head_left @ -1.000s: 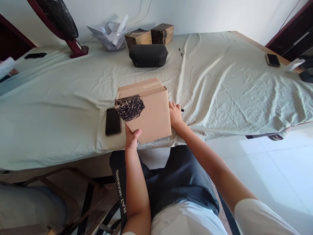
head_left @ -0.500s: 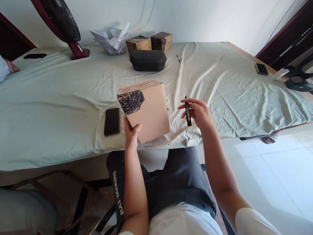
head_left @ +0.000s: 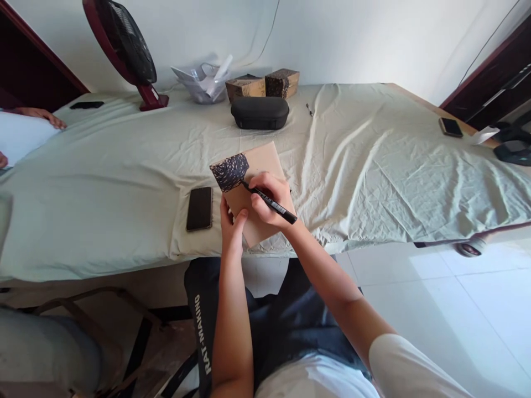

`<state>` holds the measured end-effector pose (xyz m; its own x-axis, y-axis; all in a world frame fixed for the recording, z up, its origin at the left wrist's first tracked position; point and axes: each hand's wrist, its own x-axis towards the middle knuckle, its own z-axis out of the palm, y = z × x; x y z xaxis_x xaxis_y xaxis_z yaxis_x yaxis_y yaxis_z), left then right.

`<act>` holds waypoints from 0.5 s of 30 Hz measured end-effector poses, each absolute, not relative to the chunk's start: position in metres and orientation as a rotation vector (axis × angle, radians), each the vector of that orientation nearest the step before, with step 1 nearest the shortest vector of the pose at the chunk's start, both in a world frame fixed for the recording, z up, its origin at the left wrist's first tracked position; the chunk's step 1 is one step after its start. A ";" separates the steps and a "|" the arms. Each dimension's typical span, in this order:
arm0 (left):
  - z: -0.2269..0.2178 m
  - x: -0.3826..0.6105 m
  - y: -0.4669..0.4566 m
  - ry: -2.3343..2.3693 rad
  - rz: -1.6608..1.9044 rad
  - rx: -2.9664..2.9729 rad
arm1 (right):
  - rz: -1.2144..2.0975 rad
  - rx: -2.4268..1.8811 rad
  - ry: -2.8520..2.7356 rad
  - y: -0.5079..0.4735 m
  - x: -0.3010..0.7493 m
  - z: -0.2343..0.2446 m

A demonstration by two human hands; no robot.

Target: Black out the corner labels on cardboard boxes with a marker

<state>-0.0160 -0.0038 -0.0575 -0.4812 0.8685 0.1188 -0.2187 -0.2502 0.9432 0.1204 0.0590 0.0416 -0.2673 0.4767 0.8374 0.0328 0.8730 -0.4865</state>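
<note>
A brown cardboard box [head_left: 265, 157] is tilted at the table's front edge, with a patch of black scribble [head_left: 229, 172] in its upper left corner. My left hand [head_left: 233, 226] grips the box by its lower left edge, thumb on the face and fingers mostly hidden behind. In my right hand [head_left: 271, 196] is a black marker [head_left: 274, 205], held like a pen across the box. Its tip meets the lower right border of the scribble. A dark phone [head_left: 199, 208] lies just left of my left hand.
A black zip case [head_left: 260, 113] lies behind the box, with two patterned cardboard boxes [head_left: 245, 88] and a clear basket of papers [head_left: 203, 88] by the wall. A red fan [head_left: 153, 98] stands left. Another person's hand [head_left: 43, 115] rests on white paper at far left.
My right hand has moved left from beside the box onto its face, bringing the marker tip to the scribble. The whole view has shifted slightly. More of the other person's hand and paper shows.
</note>
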 end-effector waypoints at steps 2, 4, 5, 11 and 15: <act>-0.056 -0.017 -0.005 1.252 1.794 0.877 | 0.322 -0.357 -1.829 0.060 0.119 0.038; -0.055 -0.018 -0.006 1.272 1.780 0.882 | 0.269 -0.344 -1.836 0.059 0.120 0.038; -0.054 -0.018 -0.006 1.273 1.780 0.884 | 0.260 -0.356 -1.842 0.059 0.121 0.038; -0.053 -0.015 -0.004 1.218 1.807 0.859 | 0.463 -0.425 -1.863 0.055 0.121 0.039; -0.056 -0.014 -0.003 1.230 1.811 0.846 | 0.900 -0.388 -1.468 0.046 0.128 0.039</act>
<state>-0.0142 -0.0032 -0.0560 -0.4795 0.8719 0.0993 -0.2292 -0.2337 0.9449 0.1280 0.0461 0.0385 -0.1356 0.7180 0.6827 -0.2822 0.6325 -0.7213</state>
